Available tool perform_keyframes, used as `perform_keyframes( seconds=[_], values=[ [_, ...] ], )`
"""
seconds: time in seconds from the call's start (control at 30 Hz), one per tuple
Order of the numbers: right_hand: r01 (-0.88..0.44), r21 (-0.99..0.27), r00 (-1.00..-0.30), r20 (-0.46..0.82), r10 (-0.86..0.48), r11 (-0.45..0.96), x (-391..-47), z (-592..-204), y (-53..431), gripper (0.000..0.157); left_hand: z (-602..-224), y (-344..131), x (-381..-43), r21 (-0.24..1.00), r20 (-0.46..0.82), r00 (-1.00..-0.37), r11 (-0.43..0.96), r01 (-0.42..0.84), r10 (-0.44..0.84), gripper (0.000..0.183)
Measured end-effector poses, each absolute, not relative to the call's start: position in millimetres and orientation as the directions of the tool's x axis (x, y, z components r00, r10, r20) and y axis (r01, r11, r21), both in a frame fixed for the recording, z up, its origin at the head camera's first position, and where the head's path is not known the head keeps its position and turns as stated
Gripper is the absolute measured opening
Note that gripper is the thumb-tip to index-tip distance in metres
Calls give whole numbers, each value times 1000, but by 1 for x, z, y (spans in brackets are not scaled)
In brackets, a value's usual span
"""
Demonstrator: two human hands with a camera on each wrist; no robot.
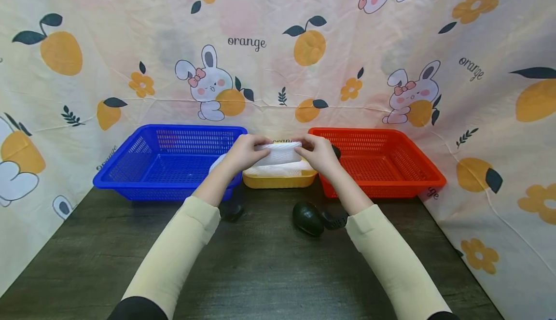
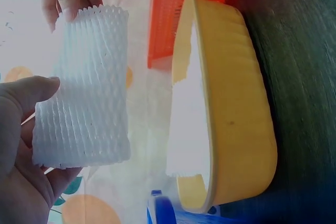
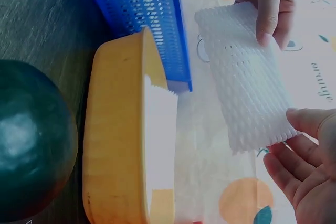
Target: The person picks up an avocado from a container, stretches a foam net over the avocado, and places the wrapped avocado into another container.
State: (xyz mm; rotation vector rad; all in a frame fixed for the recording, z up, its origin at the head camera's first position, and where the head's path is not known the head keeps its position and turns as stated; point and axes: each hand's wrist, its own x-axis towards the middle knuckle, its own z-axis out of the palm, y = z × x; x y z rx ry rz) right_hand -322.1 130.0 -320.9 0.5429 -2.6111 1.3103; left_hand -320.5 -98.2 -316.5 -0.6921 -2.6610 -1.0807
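Note:
A white foam net sleeve (image 1: pixel 280 154), flat and mesh-like, is held up by both hands above the yellow basin (image 1: pixel 278 182). My left hand (image 1: pixel 244 152) pinches its left end between thumb and fingers. At the opposite end, my right hand (image 1: pixel 320 154) has its thumb and fingers at the sleeve's edge. More white foam sleeves (image 2: pixel 188 114) lie in the basin below. On the table in front of the right hand is a dark green avocado (image 1: pixel 307 218), seen large in the right wrist view.
A blue basket (image 1: pixel 169 192) stands left of the basin, with a white foam piece (image 1: pixel 215 162) at its right end. The red basket (image 1: pixel 386 190) on the right has a dark rounded item (image 1: pixel 336 151) by its left wall. A patterned cloth (image 1: pixel 269 78) hangs behind.

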Motion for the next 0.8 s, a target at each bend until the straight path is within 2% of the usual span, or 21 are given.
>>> perform_keyframes(
  seconds=[0.33,0.8],
  values=[
    [-436,-764,-900,360,-247,476,-300,-319,136,29,-319,-102,-303,735,326,-887,502,456,328,28],
    [-475,-802,-880,422,-220,363,-272,-341,140,38,-339,-105,-277,766,364,-868,422,486,339,25]
  ],
)
